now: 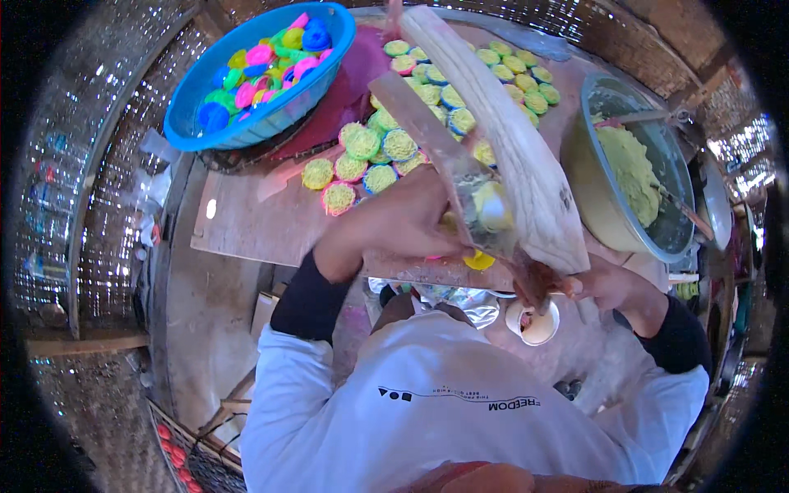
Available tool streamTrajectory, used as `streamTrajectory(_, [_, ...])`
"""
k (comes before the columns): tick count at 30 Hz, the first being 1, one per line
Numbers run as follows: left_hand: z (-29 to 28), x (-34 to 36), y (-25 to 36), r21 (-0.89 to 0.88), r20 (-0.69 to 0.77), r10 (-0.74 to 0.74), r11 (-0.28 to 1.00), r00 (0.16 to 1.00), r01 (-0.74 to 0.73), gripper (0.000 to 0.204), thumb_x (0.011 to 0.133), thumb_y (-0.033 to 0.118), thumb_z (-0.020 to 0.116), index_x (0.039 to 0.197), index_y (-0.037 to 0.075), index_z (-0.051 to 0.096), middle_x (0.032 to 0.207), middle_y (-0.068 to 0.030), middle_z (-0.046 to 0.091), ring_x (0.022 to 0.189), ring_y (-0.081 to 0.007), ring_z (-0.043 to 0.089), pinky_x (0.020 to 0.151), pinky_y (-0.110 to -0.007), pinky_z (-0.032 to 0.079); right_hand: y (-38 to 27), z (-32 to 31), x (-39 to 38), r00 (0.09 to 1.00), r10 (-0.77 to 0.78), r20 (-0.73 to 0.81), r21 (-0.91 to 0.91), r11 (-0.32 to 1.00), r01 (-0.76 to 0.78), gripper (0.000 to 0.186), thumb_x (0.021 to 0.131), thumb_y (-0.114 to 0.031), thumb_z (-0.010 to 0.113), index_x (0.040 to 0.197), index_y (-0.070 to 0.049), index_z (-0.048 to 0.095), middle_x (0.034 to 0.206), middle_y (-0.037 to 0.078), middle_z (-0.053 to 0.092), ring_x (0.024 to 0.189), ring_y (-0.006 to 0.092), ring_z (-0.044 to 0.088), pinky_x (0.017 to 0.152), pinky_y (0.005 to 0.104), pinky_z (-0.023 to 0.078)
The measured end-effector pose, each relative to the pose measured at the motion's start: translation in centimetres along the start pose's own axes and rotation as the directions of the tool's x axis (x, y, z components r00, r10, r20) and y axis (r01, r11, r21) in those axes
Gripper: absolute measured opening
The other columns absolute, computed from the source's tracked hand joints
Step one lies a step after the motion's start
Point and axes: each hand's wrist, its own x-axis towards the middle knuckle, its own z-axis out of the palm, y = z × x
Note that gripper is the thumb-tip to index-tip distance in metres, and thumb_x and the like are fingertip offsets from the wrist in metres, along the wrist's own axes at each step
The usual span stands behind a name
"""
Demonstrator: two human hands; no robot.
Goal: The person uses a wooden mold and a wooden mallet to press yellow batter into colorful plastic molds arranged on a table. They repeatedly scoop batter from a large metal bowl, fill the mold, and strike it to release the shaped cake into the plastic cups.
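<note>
A two-plank wooden hand press lies slantwise in front of me. Its upper plank (501,123) is pale and thick; its lower plank (415,119) is darker, with a shiny round metal part (491,205) between them. My right hand (612,287) is closed at the press's near end. My left hand (403,214) is bent against the lower plank, its fingertips hidden by it. A yellow mould (479,260) shows just beyond those fingers. Many small coloured moulds (362,144), topped with yellow-green strands of dough, cover the board beyond.
A blue basin (185,135) of bright plastic moulds stands at the far left. At the right, a large bowl (588,156) holds pale green dough (629,168) and a wooden-handled spoon (686,212). A white cup (538,329) sits below the table edge (386,267).
</note>
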Motion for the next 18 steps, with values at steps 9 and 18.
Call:
streamTrajectory(9, [-2.7, 1.5, -6.3, -0.892, -0.451, 0.149, -0.073, 0.880, -0.445, 0.089, 0.073, 0.068, 0.048, 0.134, 0.007, 0.025, 0.123, -0.0070, 0.039, 0.123, -0.0293, 0.033, 0.102, -0.044, 0.026, -1.8, -1.2, 2.7, 0.978, 0.208, -0.004, 0.141, 0.969, -0.205, 0.074, 0.081, -0.044, 0.057, 0.133, 0.001, 0.028, 0.127, 0.012, 0.042, 0.113, 0.0183, 0.042, 0.096, 0.0281, 0.034])
streamTrajectory(18, [-0.4, -0.6, -8.3, -0.868, -0.456, -0.057, -0.193, 0.888, -0.458, 0.031, 0.082, 0.041, 0.055, 0.093, 0.016, 0.042, 0.090, 0.0011, 0.045, 0.091, -0.0211, 0.045, 0.081, -0.040, 0.041, -1.7, -0.7, 5.8, 0.941, 0.325, -0.092, 0.205, 0.931, -0.302, 0.071, 0.084, -0.053, 0.044, 0.129, 0.000, 0.033, 0.120, 0.010, 0.047, 0.107, 0.0157, 0.048, 0.094, 0.0283, 0.037])
